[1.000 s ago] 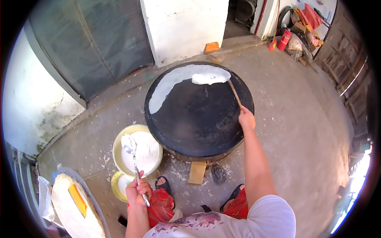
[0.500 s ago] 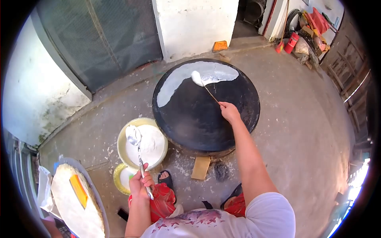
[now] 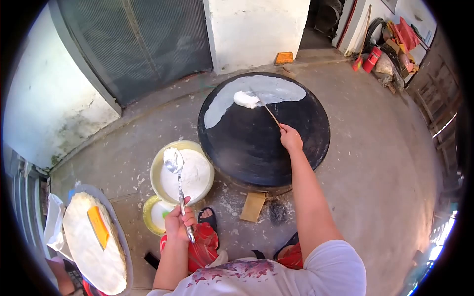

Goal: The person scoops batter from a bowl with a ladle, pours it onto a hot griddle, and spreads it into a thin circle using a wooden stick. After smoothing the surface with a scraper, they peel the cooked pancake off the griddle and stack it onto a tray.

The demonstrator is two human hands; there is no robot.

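My right hand (image 3: 292, 137) is closed around the handle of a batter spreader (image 3: 270, 114), reaching over a large round black griddle (image 3: 266, 143). The spreader's head meets a thick white lump of batter (image 3: 244, 99). Along the griddle's far side lies a thin, curved film of batter (image 3: 281, 89). Low at the left, my left hand (image 3: 178, 220) grips a metal serving spoon (image 3: 181, 190), bowl end up and coated in white. Behind that spoon stands a pale yellow bowl (image 3: 210, 172) of white batter. A smaller yellow-rimmed bowl (image 3: 147, 217) sits partly beneath it.
At the lower left, a stack of pale flat sheets (image 3: 94, 256) carries a yellow-orange scraper (image 3: 98, 228). A brown board (image 3: 253, 206) lies by the griddle's near edge. A red fire extinguisher (image 3: 372, 59) and assorted items stand at the back right. A dark screened door (image 3: 138, 44) is behind.
The spreader's head has turned, and the batter lump now lies spread to its left, wider than before. My left hand still holds the spoon upright. The whole view has shifted slightly.
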